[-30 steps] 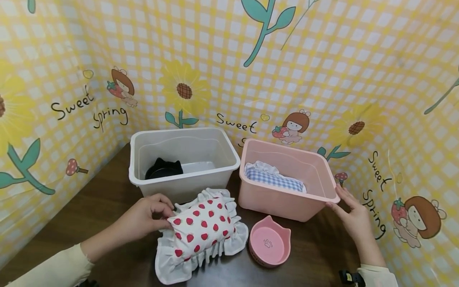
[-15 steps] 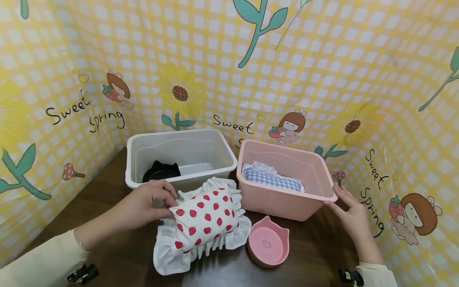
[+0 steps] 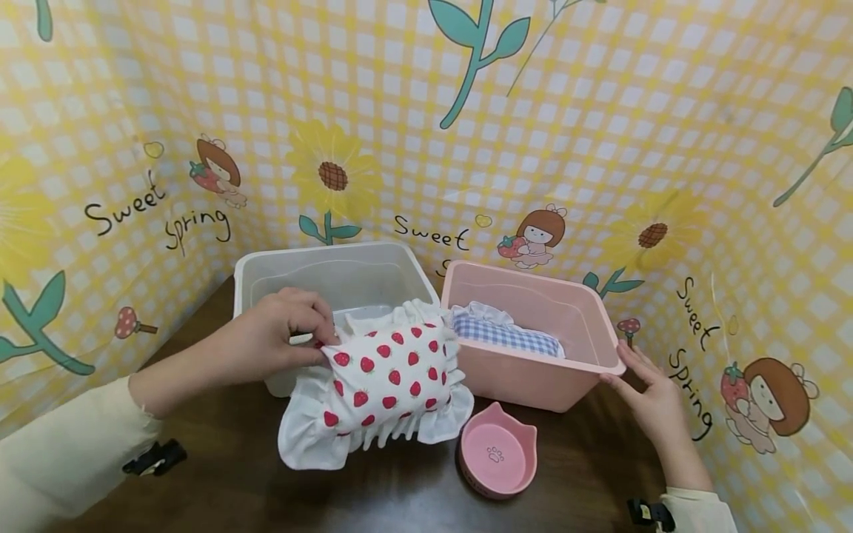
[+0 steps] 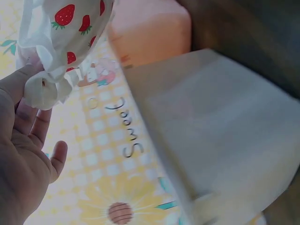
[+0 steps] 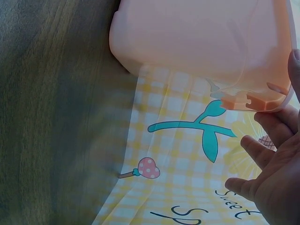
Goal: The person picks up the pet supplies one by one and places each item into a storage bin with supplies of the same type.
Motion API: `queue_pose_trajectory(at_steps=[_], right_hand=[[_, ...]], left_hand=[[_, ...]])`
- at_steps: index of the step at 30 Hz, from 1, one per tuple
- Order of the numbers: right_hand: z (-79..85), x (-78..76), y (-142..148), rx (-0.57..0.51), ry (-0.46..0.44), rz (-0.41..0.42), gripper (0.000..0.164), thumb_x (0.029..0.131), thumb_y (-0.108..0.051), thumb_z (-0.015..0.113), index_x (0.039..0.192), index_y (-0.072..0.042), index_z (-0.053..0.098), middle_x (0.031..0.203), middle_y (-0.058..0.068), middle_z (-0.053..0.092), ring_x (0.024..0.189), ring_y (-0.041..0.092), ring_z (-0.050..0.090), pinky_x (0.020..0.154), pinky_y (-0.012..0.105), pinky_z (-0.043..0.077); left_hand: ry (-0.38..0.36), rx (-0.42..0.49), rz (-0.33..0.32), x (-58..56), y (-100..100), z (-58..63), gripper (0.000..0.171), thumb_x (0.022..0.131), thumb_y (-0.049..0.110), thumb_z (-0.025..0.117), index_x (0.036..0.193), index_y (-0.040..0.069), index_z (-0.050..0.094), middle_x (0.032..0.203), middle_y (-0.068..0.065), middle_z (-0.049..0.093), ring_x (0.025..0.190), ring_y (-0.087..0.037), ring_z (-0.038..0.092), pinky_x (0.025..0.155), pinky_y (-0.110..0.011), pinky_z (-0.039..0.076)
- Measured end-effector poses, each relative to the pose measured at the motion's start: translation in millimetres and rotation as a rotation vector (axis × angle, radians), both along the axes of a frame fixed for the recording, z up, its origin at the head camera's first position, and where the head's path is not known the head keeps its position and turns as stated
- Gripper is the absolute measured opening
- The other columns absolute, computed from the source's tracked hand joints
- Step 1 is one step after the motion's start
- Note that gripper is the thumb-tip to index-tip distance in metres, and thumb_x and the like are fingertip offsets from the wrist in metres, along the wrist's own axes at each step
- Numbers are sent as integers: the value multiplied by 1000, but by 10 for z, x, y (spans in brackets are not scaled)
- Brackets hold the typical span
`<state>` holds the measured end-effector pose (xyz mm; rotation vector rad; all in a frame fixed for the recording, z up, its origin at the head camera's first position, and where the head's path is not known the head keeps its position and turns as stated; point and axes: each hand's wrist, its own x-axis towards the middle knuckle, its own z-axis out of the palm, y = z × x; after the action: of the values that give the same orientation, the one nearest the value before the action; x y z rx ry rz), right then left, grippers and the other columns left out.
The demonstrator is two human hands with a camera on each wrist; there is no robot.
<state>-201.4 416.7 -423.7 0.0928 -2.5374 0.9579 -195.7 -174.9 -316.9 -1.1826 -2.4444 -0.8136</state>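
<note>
In the head view, my left hand [image 3: 283, 333] pinches the left corner of a small strawberry-print pillow [image 3: 393, 374] with white ruffled edges. The pillow is held up in front of the white bin [image 3: 326, 275] and overlaps its front and right side. Seen from the left wrist, the pillow [image 4: 70, 28] hangs beyond my fingertips, higher than the white bin's wall [image 4: 206, 122]. My right hand [image 3: 656, 403] grips the right front corner of the pink bin [image 3: 513, 379], thumb on the near side of the rim. Inside that bin lies a blue gingham pillow [image 3: 509, 337] with a white frill.
A pink cat-eared bowl [image 3: 496, 453] with a paw print stands on the dark wooden table [image 3: 413, 496], in front of the pink bin. Yellow checked cloth [image 3: 400, 133] with sunflowers walls in the back and both sides.
My left hand has raised the strawberry pillow off the table toward the white bin, and the black cat-eared bowl inside that bin is now hidden. My right hand stays on the pink bin.
</note>
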Motion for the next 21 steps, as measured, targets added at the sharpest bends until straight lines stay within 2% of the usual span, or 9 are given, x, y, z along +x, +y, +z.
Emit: queue_pose_trajectory(at_steps=[4, 7, 12, 15, 21], right_hand=[[2, 0, 0, -2, -2, 2, 63, 91, -30, 80, 147, -14, 56, 151, 14, 51, 146, 42, 38, 121, 64, 15], [15, 3, -1, 2, -3, 0, 64, 90, -31, 80, 147, -14, 56, 151, 14, 51, 145, 43, 38, 121, 65, 15], [45, 13, -6, 8, -15, -6, 65, 91, -33, 79, 148, -15, 55, 152, 13, 50, 146, 44, 38, 120, 66, 15], [52, 16, -6, 7, -19, -5, 65, 91, -34, 79, 148, -14, 55, 152, 13, 50, 146, 44, 37, 120, 67, 15], [35, 3, -2, 6, 0, 7, 65, 90, -31, 80, 147, -13, 55, 151, 15, 51, 145, 45, 38, 121, 66, 12]], left_hand=[[36, -3, -46, -24, 40, 204, 37, 70, 3, 93, 81, 34, 74, 95, 19, 64, 91, -3, 56, 79, -25, 44], [28, 4, -83, -59, 75, 336, 36, 72, 0, 91, 84, 31, 77, 96, 17, 65, 89, -3, 57, 74, -23, 48], [16, 18, -106, -153, 147, 506, 34, 76, 0, 88, 85, 31, 77, 94, 17, 66, 90, -4, 58, 79, -24, 48], [35, 16, -100, -229, 207, 588, 33, 76, 0, 88, 83, 30, 77, 91, 17, 66, 90, -4, 58, 82, -27, 47], [9, 9, -57, -394, 342, 737, 25, 78, 2, 87, 84, 25, 79, 93, 12, 68, 95, -8, 61, 88, -36, 47]])
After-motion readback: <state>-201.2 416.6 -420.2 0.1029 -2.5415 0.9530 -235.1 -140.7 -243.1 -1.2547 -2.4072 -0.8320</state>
